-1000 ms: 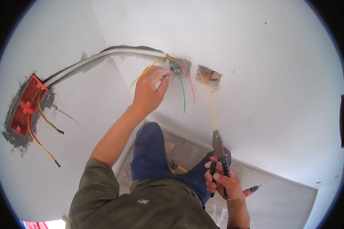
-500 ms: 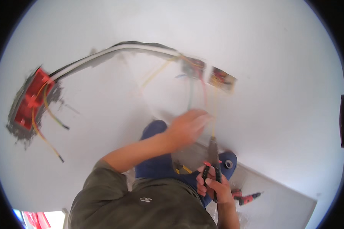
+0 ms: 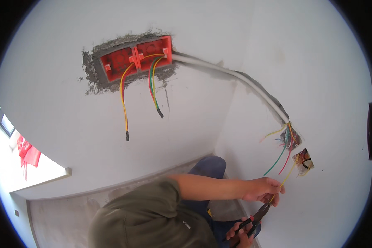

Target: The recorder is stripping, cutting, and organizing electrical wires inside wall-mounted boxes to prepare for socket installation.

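My left hand (image 3: 263, 190) is closed, pinching a yellow wire (image 3: 288, 175) that hangs from the lower wall box (image 3: 310, 164). Just below those fingers, the jaws of dark pliers (image 3: 261, 213) meet the wire's end; whether they bite it is hard to tell. Wrapped round the black and red handles is my right hand (image 3: 240, 236), low in front of my knees. Above, a second wall box (image 3: 294, 140) spills several wires, among them a green wire (image 3: 275, 164) and a red wire (image 3: 284, 162).
Two joined red wall boxes (image 3: 154, 46) sit in rough grey mortar, with taped wire bundles hanging out. A white conduit (image 3: 219, 67) runs from them in a wall groove to the upper wall box. At the left are a window ledge (image 3: 39, 180) and a red cloth (image 3: 29, 153).
The view has swung left, so the wall boxes appear farther right and lower. My left hand has come onto the yellow wire by the plier jaws. My right hand keeps the pliers.
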The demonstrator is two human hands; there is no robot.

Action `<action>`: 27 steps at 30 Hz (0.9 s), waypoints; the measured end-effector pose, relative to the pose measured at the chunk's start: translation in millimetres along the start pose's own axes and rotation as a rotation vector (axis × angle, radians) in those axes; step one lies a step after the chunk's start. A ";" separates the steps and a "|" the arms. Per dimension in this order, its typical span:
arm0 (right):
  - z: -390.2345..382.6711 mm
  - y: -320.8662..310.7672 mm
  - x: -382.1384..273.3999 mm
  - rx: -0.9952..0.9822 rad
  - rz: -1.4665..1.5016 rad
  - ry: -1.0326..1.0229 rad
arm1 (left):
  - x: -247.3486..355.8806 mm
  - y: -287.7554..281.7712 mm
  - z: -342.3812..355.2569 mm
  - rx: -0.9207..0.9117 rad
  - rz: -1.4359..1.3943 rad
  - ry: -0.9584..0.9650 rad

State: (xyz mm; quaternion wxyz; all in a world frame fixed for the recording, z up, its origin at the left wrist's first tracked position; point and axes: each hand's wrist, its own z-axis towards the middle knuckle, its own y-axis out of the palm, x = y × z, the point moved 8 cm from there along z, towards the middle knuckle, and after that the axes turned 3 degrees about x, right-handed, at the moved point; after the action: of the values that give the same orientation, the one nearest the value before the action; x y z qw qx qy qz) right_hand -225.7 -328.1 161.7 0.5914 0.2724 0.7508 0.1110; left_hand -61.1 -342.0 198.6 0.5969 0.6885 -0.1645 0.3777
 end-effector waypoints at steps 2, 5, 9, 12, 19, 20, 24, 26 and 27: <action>1.8 -7.6 2.0 0.045 -0.049 0.010 | -11.8 -5.9 2.0 0.033 -0.100 -0.037; 7.6 -20.3 4.7 0.092 -0.174 -0.017 | -18.9 -16.3 9.9 -0.036 -0.147 0.031; 7.4 -37.9 18.1 0.001 -0.110 -0.107 | -10.8 -33.6 1.7 0.003 -0.140 -0.015; 1.9 -48.9 22.8 -0.071 -0.178 0.005 | 5.8 -39.9 -17.6 0.023 -0.015 0.018; -9.1 -63.6 17.2 0.062 -0.401 -0.190 | 10.8 -18.1 -5.2 0.106 0.306 0.098; -8.8 -59.4 20.5 0.031 -0.397 -0.187 | 9.5 -19.1 -7.9 0.132 0.317 0.111; -14.1 -67.7 31.4 0.068 -0.355 -0.264 | -25.8 -2.6 -12.2 0.029 0.130 -0.002; -11.5 -62.3 30.1 0.050 -0.287 -0.290 | -31.7 -4.2 -9.7 0.026 0.087 -0.002; -13.6 -58.1 29.5 0.095 -0.254 -0.248 | -22.2 -9.7 -18.3 0.067 0.102 0.029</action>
State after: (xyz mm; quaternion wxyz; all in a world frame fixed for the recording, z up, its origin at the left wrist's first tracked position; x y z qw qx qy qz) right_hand -259.2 -358.1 112.6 0.6754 0.2146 0.7047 -0.0346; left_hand -75.1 -327.4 176.0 0.5558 0.6932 -0.1780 0.4229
